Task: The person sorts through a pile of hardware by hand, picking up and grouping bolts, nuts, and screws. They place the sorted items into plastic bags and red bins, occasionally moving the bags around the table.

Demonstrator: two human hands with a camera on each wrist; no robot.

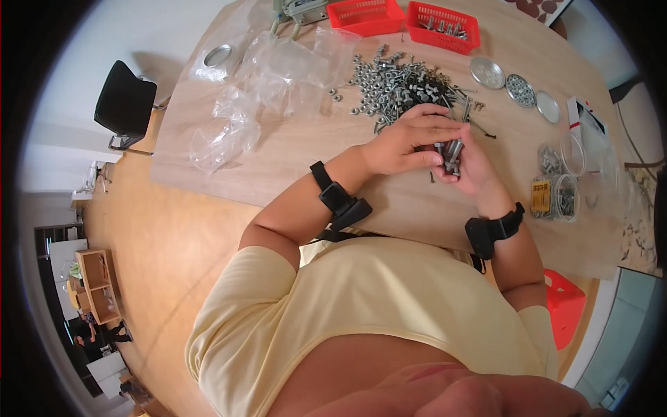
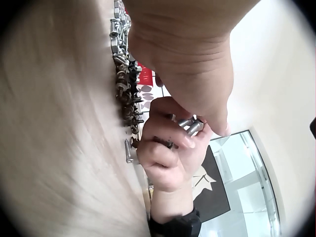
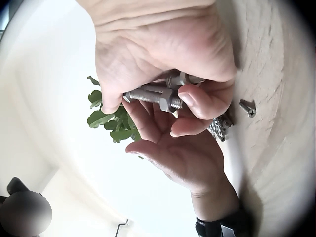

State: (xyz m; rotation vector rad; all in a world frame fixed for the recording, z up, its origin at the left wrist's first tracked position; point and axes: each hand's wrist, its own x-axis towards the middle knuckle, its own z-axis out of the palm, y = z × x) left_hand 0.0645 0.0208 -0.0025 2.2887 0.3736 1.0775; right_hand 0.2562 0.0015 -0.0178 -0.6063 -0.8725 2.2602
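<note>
Several hex bolts [image 1: 451, 157] with nuts threaded on lie in my right hand [image 1: 476, 167], its fingers curled round them. Close up in the right wrist view, one bolt [image 3: 157, 98] has a hex nut near its threaded end and lies across the palm beside another. My left hand [image 1: 410, 142] reaches over to meet the right, its fingers extended toward the right fingertips and its thumb beside the bolts. In the left wrist view, two bolt shanks [image 2: 193, 127] show between the hands. Just beyond the hands is a heap of loose nuts, bolts and screws [image 1: 392, 80].
Clear plastic bags [image 1: 285, 69] lie at left on the table. Red baskets [image 1: 445, 31] stand at the back, one containing bolts. Round metal tins [image 1: 520, 90] sit at back right, with clear tubs of hardware [image 1: 566, 198] at right. A loose screw [image 3: 248, 108] lies near the hands.
</note>
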